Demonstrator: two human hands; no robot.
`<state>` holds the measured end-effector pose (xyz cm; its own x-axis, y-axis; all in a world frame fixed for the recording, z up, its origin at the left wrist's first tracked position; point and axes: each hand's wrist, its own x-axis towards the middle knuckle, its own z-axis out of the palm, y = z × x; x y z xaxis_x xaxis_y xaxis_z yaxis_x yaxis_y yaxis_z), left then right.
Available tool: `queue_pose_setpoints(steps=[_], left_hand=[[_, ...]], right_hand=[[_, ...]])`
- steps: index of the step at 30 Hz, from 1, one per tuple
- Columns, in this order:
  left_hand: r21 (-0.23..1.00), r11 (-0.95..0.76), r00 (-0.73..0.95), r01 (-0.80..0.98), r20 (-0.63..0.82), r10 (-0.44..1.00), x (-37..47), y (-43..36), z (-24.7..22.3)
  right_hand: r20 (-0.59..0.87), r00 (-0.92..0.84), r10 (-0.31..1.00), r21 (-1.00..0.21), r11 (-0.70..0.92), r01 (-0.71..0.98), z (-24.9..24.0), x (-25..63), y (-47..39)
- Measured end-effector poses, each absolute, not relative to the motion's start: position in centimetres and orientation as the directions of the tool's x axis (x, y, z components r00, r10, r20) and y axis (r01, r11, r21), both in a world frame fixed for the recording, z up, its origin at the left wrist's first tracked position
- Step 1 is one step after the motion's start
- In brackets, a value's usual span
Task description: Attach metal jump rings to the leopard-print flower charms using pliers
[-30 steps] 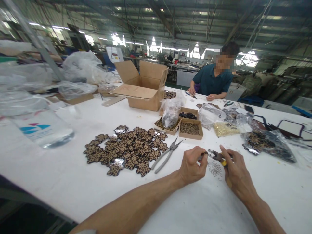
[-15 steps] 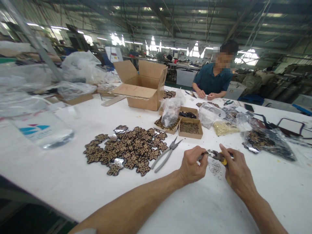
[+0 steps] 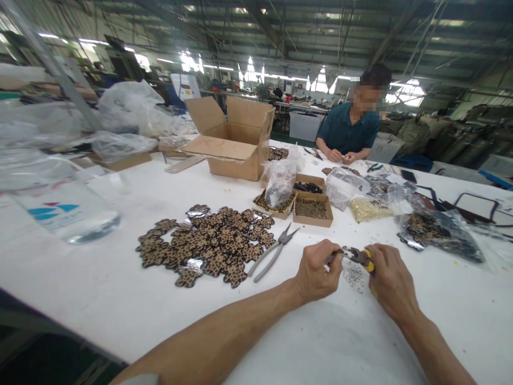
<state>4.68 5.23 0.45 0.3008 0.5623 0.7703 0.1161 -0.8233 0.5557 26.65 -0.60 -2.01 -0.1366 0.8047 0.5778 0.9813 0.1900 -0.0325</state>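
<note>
My left hand [image 3: 320,270] is pinched around a small dark piece, mostly hidden by the fingers. Wrapped round the yellow handles of a pair of pliers [image 3: 353,255] is my right hand [image 3: 390,278]; the metal jaws point left and meet the piece at my left fingertips. Small metal rings [image 3: 353,276] lie scattered on the white table [image 3: 312,342] just below the pliers. Left of my hands, grey-handled pliers [image 3: 274,252] rest with their handles apart, beside a pile of leopard-print pieces [image 3: 212,243].
Small boxes of metal parts [image 3: 312,209] stand beyond my hands, near an open cardboard box [image 3: 236,141]. Plastic bags [image 3: 444,235] lie at the right, and a clear bag [image 3: 68,214] at the left. A person [image 3: 350,128] sits across the table.
The thumb of my right hand has come down, and the fingers have closed further round the yellow handles. My left hand has hardly moved.
</note>
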Motion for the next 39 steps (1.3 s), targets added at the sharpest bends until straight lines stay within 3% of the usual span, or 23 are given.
queue_pose_setpoints(steps=[39], left_hand=[[0.530,-0.840,0.311,0.118,0.784,0.538,4.93,4.87,0.19]], right_hand=[[0.623,-0.118,0.773,0.080,0.087,0.993,-2.35,26.81,-0.32]])
